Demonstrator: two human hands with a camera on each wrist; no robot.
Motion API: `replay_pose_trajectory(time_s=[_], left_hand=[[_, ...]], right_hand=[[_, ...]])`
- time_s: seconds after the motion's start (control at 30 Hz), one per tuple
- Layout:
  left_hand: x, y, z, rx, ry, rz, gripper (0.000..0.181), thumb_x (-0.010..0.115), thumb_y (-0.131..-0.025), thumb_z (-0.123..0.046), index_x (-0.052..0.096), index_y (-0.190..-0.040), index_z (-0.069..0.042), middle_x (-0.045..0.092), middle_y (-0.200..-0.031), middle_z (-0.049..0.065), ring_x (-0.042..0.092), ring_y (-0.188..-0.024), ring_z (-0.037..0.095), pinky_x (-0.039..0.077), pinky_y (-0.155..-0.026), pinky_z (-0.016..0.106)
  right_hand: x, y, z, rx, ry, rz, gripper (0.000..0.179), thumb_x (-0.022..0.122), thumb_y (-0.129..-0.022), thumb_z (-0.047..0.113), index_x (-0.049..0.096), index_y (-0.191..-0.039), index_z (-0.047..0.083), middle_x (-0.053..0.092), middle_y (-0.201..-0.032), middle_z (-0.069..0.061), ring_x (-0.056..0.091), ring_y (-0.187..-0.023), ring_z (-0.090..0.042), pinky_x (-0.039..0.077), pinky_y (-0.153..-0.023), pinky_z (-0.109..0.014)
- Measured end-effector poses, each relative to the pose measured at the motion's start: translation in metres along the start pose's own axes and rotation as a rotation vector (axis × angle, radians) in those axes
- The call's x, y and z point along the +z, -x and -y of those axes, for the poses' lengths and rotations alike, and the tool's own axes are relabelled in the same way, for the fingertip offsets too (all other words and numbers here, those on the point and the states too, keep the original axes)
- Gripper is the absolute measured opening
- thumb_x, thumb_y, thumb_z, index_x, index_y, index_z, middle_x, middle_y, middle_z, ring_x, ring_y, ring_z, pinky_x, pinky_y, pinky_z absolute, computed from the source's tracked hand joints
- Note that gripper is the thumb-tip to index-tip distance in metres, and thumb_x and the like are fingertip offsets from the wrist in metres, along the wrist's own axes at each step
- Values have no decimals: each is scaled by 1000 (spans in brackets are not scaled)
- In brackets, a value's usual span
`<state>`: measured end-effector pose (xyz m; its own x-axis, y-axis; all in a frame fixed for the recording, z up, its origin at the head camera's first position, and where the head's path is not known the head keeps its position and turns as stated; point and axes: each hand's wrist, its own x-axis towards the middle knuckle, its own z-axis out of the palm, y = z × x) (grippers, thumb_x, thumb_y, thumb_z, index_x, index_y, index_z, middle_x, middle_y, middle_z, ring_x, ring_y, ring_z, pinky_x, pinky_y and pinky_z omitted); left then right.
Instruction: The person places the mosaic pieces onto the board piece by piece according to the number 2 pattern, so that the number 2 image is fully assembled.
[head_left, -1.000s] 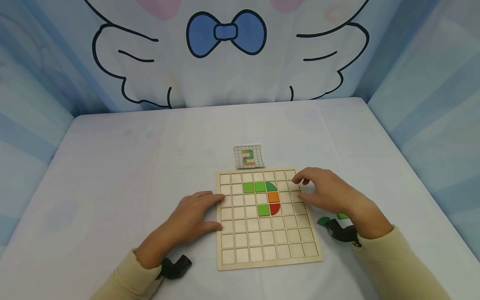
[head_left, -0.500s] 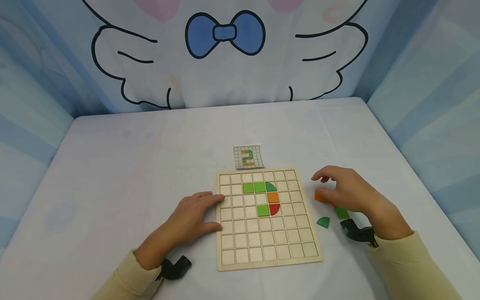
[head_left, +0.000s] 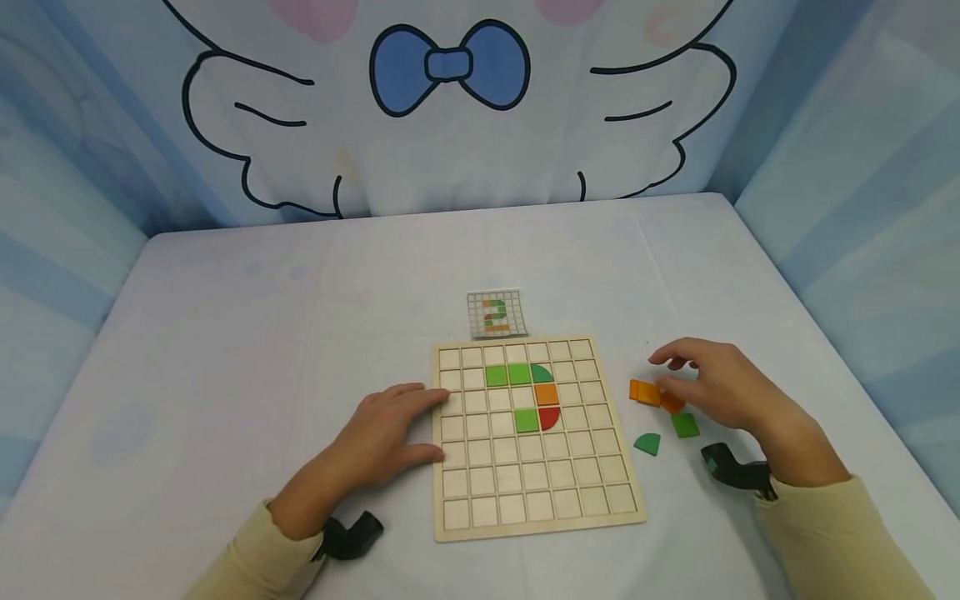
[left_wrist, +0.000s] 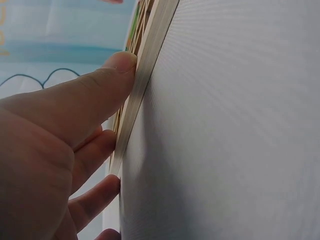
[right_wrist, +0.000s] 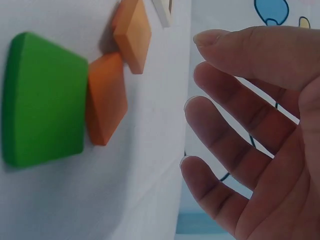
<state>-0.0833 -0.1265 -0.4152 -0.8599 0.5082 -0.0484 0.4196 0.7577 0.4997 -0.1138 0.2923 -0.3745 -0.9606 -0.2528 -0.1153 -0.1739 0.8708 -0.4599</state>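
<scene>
A wooden grid board (head_left: 480,475) lies flat on the table. Set in its cells are green squares (head_left: 519,374), a green quarter-circle, an orange square (head_left: 546,394) and a red quarter-circle (head_left: 549,417). My left hand (head_left: 386,433) rests against the board's left edge, its thumb and fingers touching the rim in the left wrist view. To the right of the board, my right hand (head_left: 712,379) hovers with loosely bent fingers and nothing between them. Below it lie orange pieces (right_wrist: 106,97), a green square (right_wrist: 45,100) and a green quarter-circle (head_left: 647,444).
Just beyond the board's far edge lies a small pattern card (head_left: 498,314) with a coloured figure on a grid. A white cloth covers the table (head_left: 247,350). Printed fabric walls (head_left: 465,158) stand at the back and both sides.
My right hand has moved right, off the board's right edge to above the loose pieces, uncovering the orange ones. My left hand stays in place.
</scene>
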Motion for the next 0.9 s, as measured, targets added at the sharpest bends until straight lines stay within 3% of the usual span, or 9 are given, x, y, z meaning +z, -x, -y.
replay_pose_trajectory(time_s=[0.43,0.9], left_hand=[[0,0,0,7,-6,-4,68,83,-84,-30,56,-141,-7,57,-139,10,48,-132,35,39,-101,59],[0,-1,0,-8,0,8,68,83,-84,-31,56,-142,-8,57,-140,10,47,-133,34,39,-102,59]], right_hand=[[14,15,-5,-69,-3,7,21,74,-88,9,70,-108,6,67,-99,-2,58,-92,-26,48,-83,-48],[20,27,3,-94,23,74,35,82,-83,25,70,-112,9,68,-109,0,61,-96,-21,49,-87,-48]])
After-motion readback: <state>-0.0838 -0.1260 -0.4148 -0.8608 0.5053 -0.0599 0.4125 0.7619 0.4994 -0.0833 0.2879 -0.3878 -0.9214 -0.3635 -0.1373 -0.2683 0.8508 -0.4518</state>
